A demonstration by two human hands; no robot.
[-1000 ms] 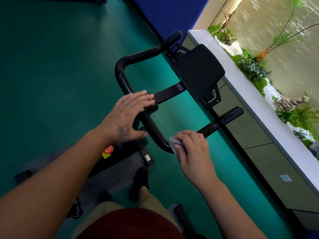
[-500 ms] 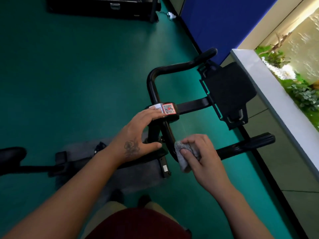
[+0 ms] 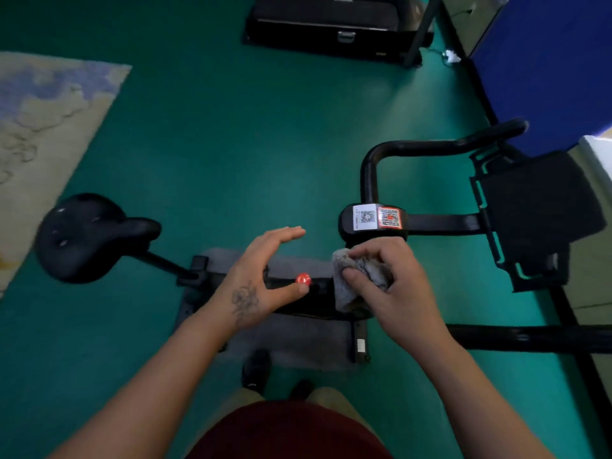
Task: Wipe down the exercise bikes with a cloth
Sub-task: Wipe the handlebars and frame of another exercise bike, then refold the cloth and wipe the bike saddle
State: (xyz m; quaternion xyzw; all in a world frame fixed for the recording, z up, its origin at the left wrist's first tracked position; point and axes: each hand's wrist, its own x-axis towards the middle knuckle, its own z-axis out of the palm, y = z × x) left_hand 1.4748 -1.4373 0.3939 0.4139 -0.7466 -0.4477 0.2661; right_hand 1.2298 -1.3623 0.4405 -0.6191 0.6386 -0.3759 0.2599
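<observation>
The right hand (image 3: 394, 286) grasps a bunched grey cloth (image 3: 359, 276), fingers curled over the top and the thumb pressing the wad from the near side. The cloth sits against the exercise bike (image 3: 430, 223) just below its handlebar clamp (image 3: 374, 220), which carries two QR stickers and lies directly beyond the knuckles. A loose fold of cloth hangs down toward the frame.

To the left of that hand, apart from it, the left hand (image 3: 261, 279) is released, fingers straight and together, thumb spread, holding nothing; its thumb tip lies just beside a red knob (image 3: 303, 279) on the frame.

The bike's long axis runs left to right across the view: the saddle (image 3: 86, 236) well out beyond the left hand, nose pointing toward the hands, and the handlebars (image 3: 430, 150) and dark console tray (image 3: 536, 217) out past the right hand. Green floor (image 3: 231, 127) surrounds it, with a pale rug (image 3: 43, 127) far left.
</observation>
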